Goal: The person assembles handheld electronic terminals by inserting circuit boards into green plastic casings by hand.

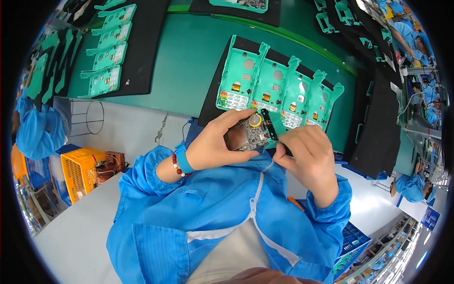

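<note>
My left hand [215,141] is closed around a circuit board [259,137], held up in front of my chest with thumb below and fingers above. The board carries a round part with a yellow ring, a shiny flat metallic area and a black strip along its right edge. At that edge my right hand [307,154] has its fingers curled and pinched together; whatever lies between the fingertips is hidden. A translucent green piece [277,124] shows between the board and my right fingers. Just beyond both hands, several green plastic housings [274,87] lie in a row on a black mat.
More green housings [106,79] lie on a black mat [144,57] at the far left of the green table [189,61]. A black mat [378,128] borders the right side. Yellow crates [80,173] stand on the left, and a blue bin [352,241] is low on the right. Other people work nearby.
</note>
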